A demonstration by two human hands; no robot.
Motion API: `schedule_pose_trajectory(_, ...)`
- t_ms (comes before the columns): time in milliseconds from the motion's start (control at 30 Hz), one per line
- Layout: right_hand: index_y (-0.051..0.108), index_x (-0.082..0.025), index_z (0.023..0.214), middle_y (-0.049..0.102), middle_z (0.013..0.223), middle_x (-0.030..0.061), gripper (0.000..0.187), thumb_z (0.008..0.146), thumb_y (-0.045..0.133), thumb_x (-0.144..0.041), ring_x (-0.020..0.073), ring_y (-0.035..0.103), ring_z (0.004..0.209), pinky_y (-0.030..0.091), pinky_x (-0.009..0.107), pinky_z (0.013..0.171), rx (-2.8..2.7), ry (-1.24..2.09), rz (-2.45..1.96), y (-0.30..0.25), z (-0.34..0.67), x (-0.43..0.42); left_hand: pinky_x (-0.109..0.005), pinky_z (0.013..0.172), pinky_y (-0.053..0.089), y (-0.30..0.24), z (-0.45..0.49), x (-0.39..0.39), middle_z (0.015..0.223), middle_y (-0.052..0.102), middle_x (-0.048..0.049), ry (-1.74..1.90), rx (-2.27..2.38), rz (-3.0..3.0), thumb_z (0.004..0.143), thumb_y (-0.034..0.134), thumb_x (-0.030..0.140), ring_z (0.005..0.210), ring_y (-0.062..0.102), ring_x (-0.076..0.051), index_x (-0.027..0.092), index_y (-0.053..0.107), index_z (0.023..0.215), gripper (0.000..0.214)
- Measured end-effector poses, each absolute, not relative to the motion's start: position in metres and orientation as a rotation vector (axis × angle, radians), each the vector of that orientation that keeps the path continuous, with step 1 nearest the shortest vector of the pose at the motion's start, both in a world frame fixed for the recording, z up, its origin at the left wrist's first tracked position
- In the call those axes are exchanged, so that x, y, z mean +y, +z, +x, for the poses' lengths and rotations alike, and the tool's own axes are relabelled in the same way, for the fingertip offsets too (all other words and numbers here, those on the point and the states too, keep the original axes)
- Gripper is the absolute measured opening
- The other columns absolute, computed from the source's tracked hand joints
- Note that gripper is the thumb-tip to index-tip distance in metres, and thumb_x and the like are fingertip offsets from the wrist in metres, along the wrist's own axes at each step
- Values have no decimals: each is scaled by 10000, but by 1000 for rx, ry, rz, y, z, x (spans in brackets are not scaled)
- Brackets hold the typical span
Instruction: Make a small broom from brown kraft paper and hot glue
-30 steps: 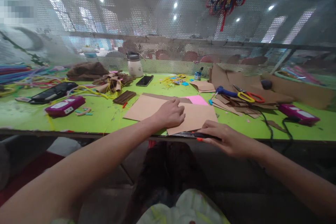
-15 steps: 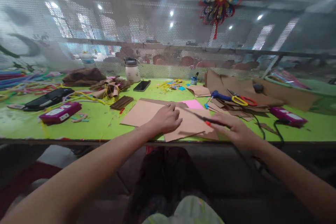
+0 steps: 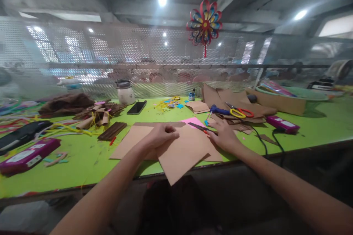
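Note:
My left hand (image 3: 162, 136) is closed on a light brown sheet of cardboard (image 3: 183, 154), thumb on top, over the middle of the pile. The sheet is tilted, one corner hanging past the table's front edge. More brown card (image 3: 128, 141) and a pink sheet (image 3: 193, 121) lie beneath and behind it. Low over the table to the right, my right hand (image 3: 224, 136) is around the handle end of dark-bladed scissors (image 3: 197, 127) with an orange-red part. The blades point left across the pink sheet; most of the handle is hidden under my fingers.
Blue-, yellow- and red-handled tools (image 3: 237, 112) lie on brown scraps to the right. Purple boxes (image 3: 282, 124) with cables, a phone (image 3: 137, 107), a brown strip stack (image 3: 112, 131), an ink bottle (image 3: 191, 94) and a white jar (image 3: 125, 91) stand around. A perforated screen backs the green table (image 3: 91, 161).
My left hand has taken hold of the upper cardboard sheet and shifted it toward me. My right hand has lowered the scissors to the pile. The view has turned right and tilted up.

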State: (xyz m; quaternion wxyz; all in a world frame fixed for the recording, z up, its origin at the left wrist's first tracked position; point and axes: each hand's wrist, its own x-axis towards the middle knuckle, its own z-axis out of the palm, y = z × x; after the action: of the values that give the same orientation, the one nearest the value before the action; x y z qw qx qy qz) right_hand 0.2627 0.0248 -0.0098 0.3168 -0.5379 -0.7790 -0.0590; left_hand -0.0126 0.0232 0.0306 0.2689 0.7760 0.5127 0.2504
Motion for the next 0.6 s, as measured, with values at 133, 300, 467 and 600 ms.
schedule_pose_trajectory(133,679,-159,892,663,961,120,304,877,514,-413,267,568,967,452,426,862,-1881,278,-1211,15,252,9,-246,516,446,36,-20,27,635,635,-4,1130,1149,1327,606,764,413,547,585,-148,157,597,735,332)
schedule_pose_trajectory(300,581,-186,1037,622,787,27,380,843,510,-506,138,555,539,462,278,461,-1672,1027,-1122,16,206,-3,-276,587,500,29,-23,34,682,655,-4,1339,1061,1146,589,778,430,624,625,-167,172,559,757,378)
schedule_pose_trajectory(467,538,-178,698,477,523,-55,240,795,541,-397,94,451,467,377,219,454,-1578,1034,-1026,7,173,11,-299,617,521,22,-20,38,662,645,-8,1434,1005,1064,611,758,406,628,630,-170,177,511,737,360)
schedule_pose_trajectory(600,527,-168,666,441,508,-64,256,818,560,-371,93,438,477,378,217,462,-1549,912,-1154,21,185,55,-237,584,491,20,-17,30,705,631,-9,1469,1001,1064,683,709,400,631,606,-131,175,524,797,312)
